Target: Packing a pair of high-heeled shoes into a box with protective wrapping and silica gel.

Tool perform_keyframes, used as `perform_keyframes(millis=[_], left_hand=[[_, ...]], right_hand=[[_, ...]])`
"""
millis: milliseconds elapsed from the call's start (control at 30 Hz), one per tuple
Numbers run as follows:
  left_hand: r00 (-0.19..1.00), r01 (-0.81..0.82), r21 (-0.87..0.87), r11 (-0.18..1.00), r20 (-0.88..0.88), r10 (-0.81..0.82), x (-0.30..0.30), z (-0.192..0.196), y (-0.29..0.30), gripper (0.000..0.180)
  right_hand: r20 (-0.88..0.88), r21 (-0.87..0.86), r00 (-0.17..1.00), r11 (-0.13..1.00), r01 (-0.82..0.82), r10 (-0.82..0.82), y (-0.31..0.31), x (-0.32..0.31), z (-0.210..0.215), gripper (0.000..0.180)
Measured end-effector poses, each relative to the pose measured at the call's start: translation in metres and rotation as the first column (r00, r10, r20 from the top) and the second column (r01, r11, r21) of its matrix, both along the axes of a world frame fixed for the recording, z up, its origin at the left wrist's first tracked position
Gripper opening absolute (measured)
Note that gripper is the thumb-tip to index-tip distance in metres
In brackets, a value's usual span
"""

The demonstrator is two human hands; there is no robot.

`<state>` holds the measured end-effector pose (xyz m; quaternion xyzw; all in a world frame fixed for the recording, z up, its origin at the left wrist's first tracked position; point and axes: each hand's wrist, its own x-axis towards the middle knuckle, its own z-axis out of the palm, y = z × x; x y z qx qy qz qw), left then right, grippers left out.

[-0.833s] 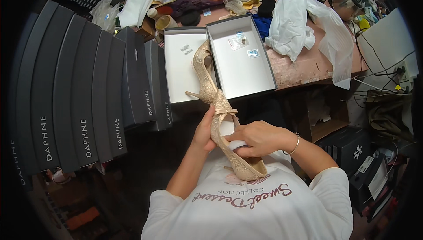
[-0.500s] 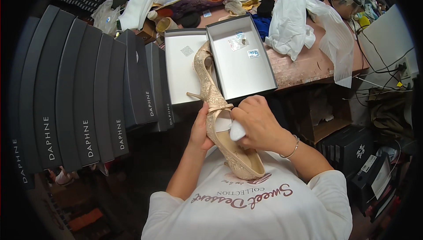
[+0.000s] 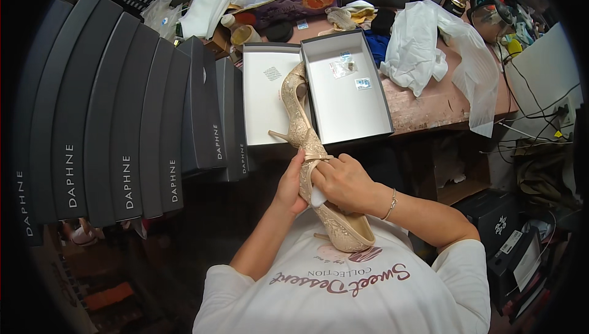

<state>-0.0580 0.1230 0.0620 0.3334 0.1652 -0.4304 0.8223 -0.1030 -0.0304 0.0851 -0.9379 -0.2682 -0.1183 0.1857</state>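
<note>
Gold lace is covering the near shoe (image 3: 346, 233), which the person is holding just past the white shirt (image 3: 257, 309). At 9 o'clock on it, the left hand (image 3: 290, 187) is wrapping the side, thumb up, so that grip is pressing firmly. At 3 o'clock, the right hand (image 3: 348, 188) is poking bent fingers into the opening by a white pad (image 3: 317, 197); the fingertips are hiding, so I cannot tell if that grip is pinching anything. The shoe is looking light, with a stiff sole and softer sides. Its lace, bow (image 3: 318, 157) and thin heel are seeming easy to hurt, so the sole and sides are looking best to hold. At 11 o'clock, the far shoe (image 3: 297, 110) is lying over a box (image 3: 257, 104).
</note>
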Motion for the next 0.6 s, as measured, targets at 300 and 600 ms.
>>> perform_keyframes(millis=[300, 600], left_hand=[[1.000, -0.029, 0.047, 0.999, 0.010, 0.028, 0.002, -0.006, 0.004, 0.044], [0.998, -0.059, -0.104, 0.993, 0.016, 0.061, 0.009, -0.019, 0.021, 0.062]], right_hand=[[0.006, 0.053, 0.999, 0.998, -0.038, 0.037, 0.002, 0.009, -0.016, 0.008], [-0.301, 0.455, 0.941, 0.844, 0.285, -0.155, -0.071, -0.026, 0.050, 0.020]])
